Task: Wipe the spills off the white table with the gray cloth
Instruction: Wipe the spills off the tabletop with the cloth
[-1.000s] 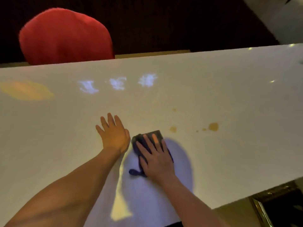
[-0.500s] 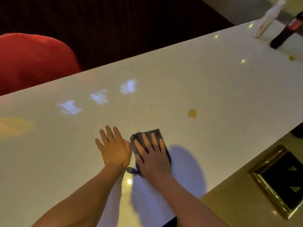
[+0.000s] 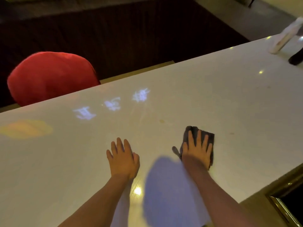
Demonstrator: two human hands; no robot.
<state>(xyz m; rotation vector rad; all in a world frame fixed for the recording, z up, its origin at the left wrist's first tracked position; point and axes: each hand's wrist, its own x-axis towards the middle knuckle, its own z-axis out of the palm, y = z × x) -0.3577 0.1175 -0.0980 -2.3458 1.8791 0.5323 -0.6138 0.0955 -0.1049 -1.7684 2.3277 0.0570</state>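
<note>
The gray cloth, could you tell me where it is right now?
In the head view, the gray cloth lies flat on the white table, pressed under the right hand.

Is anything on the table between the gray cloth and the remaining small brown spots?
Nothing visible. The gray cloth lies under the right hand; bare white table separates it from both faint spots.

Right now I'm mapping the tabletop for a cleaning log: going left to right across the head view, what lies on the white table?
Orange patch of light → left hand → gray cloth under the right hand → white bottle.
</note>
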